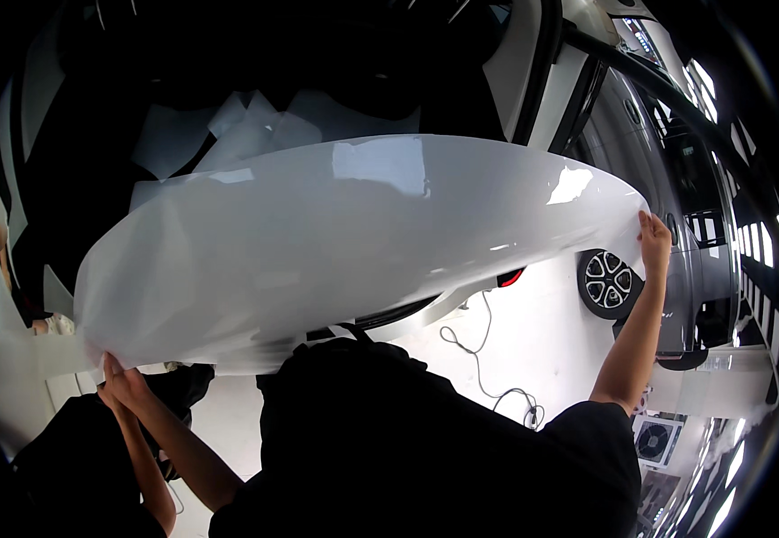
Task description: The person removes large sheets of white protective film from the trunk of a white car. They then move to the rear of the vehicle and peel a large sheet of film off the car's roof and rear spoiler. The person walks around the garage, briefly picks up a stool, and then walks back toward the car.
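The broad, glossy, translucent-white film sheet [317, 242] spans mid-frame, its long axis running between the left hand [124, 384], pinching its lower-left corner, and the right hand [656, 244], pinching its right end.

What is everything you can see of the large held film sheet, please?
The large film sheet looks like thin, glossy, milky-white plastic. It is spread across mid-view, with a bowed upper edge, bright reflections and soft creases toward the left. The left hand grips its lower-left corner; the right hand its right end.
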The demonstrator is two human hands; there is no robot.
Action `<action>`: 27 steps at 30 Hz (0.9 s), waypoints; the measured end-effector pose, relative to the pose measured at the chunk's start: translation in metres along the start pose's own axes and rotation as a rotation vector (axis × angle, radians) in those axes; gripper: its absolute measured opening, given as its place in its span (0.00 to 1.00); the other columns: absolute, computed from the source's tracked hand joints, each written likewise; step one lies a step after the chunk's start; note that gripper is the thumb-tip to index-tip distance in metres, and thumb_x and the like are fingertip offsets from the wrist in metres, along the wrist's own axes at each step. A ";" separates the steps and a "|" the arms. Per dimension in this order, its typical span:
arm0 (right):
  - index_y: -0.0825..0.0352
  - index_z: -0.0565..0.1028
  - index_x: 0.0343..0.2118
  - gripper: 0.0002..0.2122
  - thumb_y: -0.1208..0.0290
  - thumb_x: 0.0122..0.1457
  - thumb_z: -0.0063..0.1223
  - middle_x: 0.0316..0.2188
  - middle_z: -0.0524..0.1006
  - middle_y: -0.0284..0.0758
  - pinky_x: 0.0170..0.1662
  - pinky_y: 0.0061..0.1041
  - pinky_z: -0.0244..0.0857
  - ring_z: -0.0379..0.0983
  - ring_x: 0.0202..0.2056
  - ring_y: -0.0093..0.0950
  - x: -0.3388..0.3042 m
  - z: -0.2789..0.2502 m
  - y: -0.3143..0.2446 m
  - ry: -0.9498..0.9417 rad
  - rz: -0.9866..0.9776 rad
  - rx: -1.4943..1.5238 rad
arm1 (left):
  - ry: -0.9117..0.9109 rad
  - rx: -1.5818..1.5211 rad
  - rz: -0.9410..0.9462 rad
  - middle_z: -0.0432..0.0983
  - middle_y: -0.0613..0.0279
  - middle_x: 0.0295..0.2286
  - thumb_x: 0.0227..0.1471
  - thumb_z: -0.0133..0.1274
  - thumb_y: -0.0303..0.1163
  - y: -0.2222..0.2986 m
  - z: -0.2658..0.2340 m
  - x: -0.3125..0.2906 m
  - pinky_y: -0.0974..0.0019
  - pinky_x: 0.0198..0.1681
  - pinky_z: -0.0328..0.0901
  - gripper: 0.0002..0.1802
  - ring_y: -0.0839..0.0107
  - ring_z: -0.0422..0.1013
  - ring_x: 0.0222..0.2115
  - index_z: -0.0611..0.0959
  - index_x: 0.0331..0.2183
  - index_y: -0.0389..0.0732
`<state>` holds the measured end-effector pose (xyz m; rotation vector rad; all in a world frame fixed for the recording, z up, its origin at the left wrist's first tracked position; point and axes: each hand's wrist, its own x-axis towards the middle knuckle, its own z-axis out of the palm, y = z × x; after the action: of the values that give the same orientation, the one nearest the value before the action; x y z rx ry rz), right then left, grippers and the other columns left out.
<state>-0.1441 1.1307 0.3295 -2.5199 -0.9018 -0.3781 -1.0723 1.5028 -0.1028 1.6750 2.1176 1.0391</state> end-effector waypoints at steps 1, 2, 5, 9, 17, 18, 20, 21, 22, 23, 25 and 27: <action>0.70 0.77 0.31 0.16 0.58 0.63 0.52 0.15 0.66 0.25 0.23 0.18 0.54 0.60 0.19 0.14 -0.003 -0.002 -0.003 -0.012 0.017 -0.031 | -0.007 0.094 -0.022 0.75 0.50 0.45 0.61 0.48 0.32 0.008 -0.003 0.001 0.70 0.52 0.64 0.22 0.62 0.71 0.45 0.71 0.53 0.28; 0.70 0.78 0.33 0.17 0.58 0.63 0.52 0.15 0.67 0.24 0.23 0.18 0.55 0.61 0.19 0.14 -0.006 -0.004 -0.004 -0.025 0.035 -0.063 | -0.013 0.189 -0.042 0.76 0.52 0.45 0.61 0.49 0.32 0.018 -0.004 0.004 0.68 0.51 0.65 0.22 0.61 0.72 0.44 0.71 0.52 0.27; 0.71 0.79 0.40 0.14 0.63 0.63 0.52 0.22 0.75 0.26 0.25 0.17 0.59 0.64 0.21 0.15 0.014 0.031 0.007 -0.079 0.014 0.054 | -0.031 -0.398 -0.263 0.75 0.50 0.43 0.60 0.50 0.32 -0.047 -0.041 0.003 0.66 0.49 0.66 0.22 0.62 0.71 0.42 0.71 0.51 0.26; 0.69 0.78 0.45 0.13 0.71 0.60 0.50 0.30 0.80 0.32 0.24 0.18 0.61 0.66 0.23 0.17 0.033 0.003 0.151 -0.015 -0.136 0.107 | 0.077 -1.134 -0.626 0.72 0.49 0.44 0.55 0.52 0.25 0.043 -0.011 0.019 0.63 0.49 0.67 0.22 0.63 0.70 0.43 0.70 0.50 0.26; 0.65 0.68 0.20 0.19 0.57 0.65 0.48 0.12 0.59 0.25 0.16 0.22 0.46 0.54 0.13 0.16 0.067 0.021 0.191 -0.242 0.008 -0.046 | -0.003 -1.708 -0.571 0.71 0.54 0.44 0.54 0.51 0.22 0.160 -0.019 0.015 0.59 0.55 0.65 0.21 0.60 0.68 0.48 0.70 0.50 0.34; 0.65 0.68 0.20 0.19 0.57 0.65 0.48 0.11 0.59 0.25 0.14 0.21 0.46 0.54 0.12 0.15 0.065 0.024 0.201 -0.251 0.033 -0.004 | -0.049 -1.685 -0.545 0.71 0.55 0.44 0.56 0.51 0.25 0.195 -0.027 0.014 0.59 0.54 0.64 0.20 0.61 0.67 0.49 0.70 0.51 0.35; 0.65 0.70 0.22 0.19 0.56 0.65 0.48 0.12 0.61 0.25 0.14 0.20 0.49 0.55 0.12 0.15 0.054 0.043 0.211 -0.274 0.177 0.034 | -0.150 -1.851 -0.552 0.73 0.61 0.44 0.59 0.50 0.31 0.224 -0.042 0.013 0.63 0.51 0.66 0.17 0.68 0.68 0.48 0.73 0.49 0.38; 0.66 0.72 0.23 0.19 0.56 0.65 0.47 0.12 0.62 0.25 0.14 0.20 0.51 0.56 0.13 0.15 0.055 0.040 0.226 -0.258 0.187 0.033 | -0.136 -1.863 -0.550 0.73 0.61 0.44 0.59 0.50 0.31 0.219 -0.037 0.015 0.63 0.51 0.66 0.17 0.68 0.68 0.48 0.73 0.49 0.38; 0.66 0.73 0.24 0.19 0.55 0.65 0.47 0.13 0.63 0.25 0.14 0.19 0.52 0.57 0.13 0.15 0.053 0.036 0.241 -0.240 0.195 0.025 | -0.107 -1.708 -0.492 0.74 0.62 0.43 0.60 0.50 0.32 0.206 -0.025 0.015 0.65 0.50 0.67 0.17 0.69 0.70 0.45 0.74 0.49 0.38; 0.66 0.74 0.26 0.18 0.55 0.65 0.47 0.13 0.64 0.25 0.14 0.19 0.53 0.58 0.13 0.15 0.041 0.040 0.252 -0.250 0.227 0.014 | -0.080 -1.540 -0.431 0.75 0.62 0.42 0.61 0.50 0.33 0.195 -0.018 0.012 0.67 0.48 0.67 0.17 0.71 0.71 0.43 0.74 0.50 0.38; 0.65 0.75 0.28 0.18 0.54 0.64 0.49 0.14 0.65 0.25 0.15 0.18 0.53 0.59 0.14 0.15 0.019 0.049 0.263 -0.234 0.356 0.037 | -0.109 -1.394 -0.323 0.75 0.61 0.42 0.61 0.49 0.33 0.237 -0.029 0.005 0.68 0.46 0.68 0.17 0.71 0.73 0.41 0.74 0.50 0.37; 0.65 0.75 0.28 0.17 0.54 0.63 0.50 0.14 0.65 0.25 0.15 0.17 0.53 0.58 0.14 0.14 0.003 0.057 0.271 -0.189 0.481 0.101 | -0.172 -1.217 -0.220 0.76 0.56 0.43 0.61 0.49 0.30 0.278 -0.042 -0.003 0.66 0.43 0.71 0.20 0.67 0.76 0.39 0.72 0.53 0.34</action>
<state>0.0410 0.9720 0.1980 -2.5978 -0.3394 0.0577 -0.8888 1.5077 0.1103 0.8363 1.0428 1.5421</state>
